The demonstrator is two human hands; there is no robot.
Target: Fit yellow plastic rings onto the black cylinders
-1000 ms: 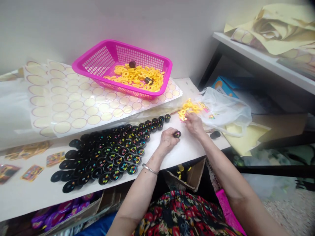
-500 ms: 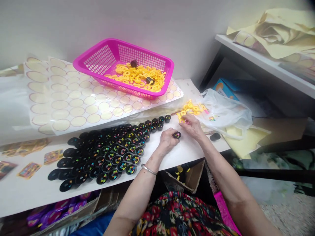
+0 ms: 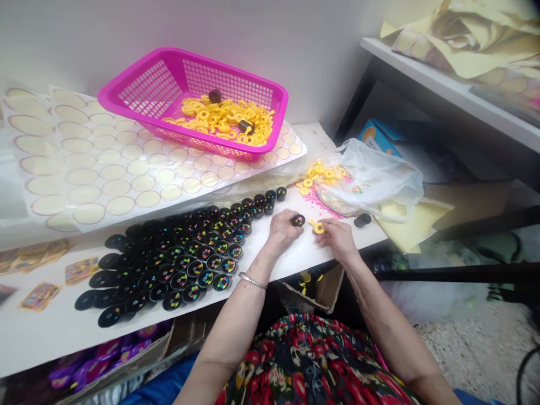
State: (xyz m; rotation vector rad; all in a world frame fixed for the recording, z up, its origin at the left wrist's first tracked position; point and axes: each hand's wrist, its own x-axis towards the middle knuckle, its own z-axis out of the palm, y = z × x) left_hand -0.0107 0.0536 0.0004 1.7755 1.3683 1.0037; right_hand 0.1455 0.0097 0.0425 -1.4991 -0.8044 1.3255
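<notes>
My left hand (image 3: 282, 230) is closed round a small black cup with coloured beads (image 3: 298, 220), held just above the white table (image 3: 54, 326). My right hand (image 3: 337, 237) pinches a yellow ring (image 3: 318, 227) right beside that cup. To the left lies a dense field of several black bead-filled cups (image 3: 189, 253). A loose pile of yellow rings (image 3: 318, 175) sits behind my hands, at the mouth of a clear plastic bag (image 3: 375, 180).
A pink basket (image 3: 139, 93) with yellow rings stands at the back on sheets of round stickers (image 3: 105, 174). A lone black cap (image 3: 362, 220) lies near the table's right edge. A cardboard box (image 3: 320, 287) sits under the table. Shelving with yellow paper rises at right.
My right hand came back from the pile of yellow rings with one ring and now holds it next to the cup in my left hand. The camera shifted a little.
</notes>
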